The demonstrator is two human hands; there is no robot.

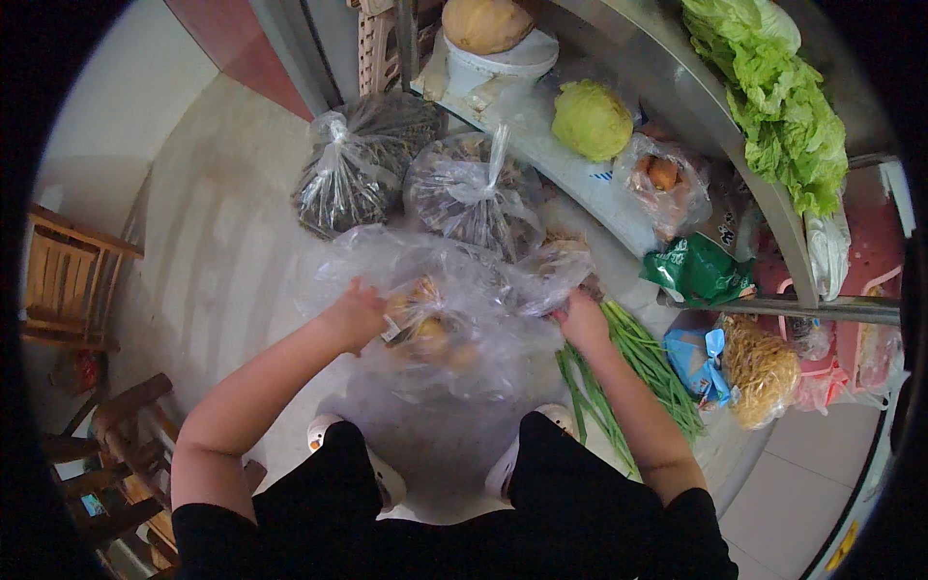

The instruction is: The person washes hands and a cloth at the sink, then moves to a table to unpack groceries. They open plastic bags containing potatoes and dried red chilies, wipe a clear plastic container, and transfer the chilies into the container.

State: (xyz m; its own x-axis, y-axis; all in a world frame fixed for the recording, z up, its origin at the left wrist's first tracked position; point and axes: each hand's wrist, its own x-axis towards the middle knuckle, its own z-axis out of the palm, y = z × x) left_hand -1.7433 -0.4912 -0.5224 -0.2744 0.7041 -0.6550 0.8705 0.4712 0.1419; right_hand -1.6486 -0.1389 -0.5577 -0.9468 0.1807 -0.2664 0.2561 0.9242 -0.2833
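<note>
A large clear plastic bag lies spread on the floor between my arms, with yellowish round produce inside or under it; the film blurs which. My left hand is at the bag's left side with fingers spread, and whether it pinches the film is unclear. At the right side, my right hand is closed on the plastic bag, its fingertips partly hidden. Long green onions lie beneath and beside my right forearm. Beyond the bag stand two tied clear bags of dark dried goods, one at the left and one nearer the middle.
On the low shelf at upper right are a pumpkin on a white tub, a cabbage and a bagged item. Leafy lettuce lies above. A green bag and blue bag sit right; wooden chairs stand left.
</note>
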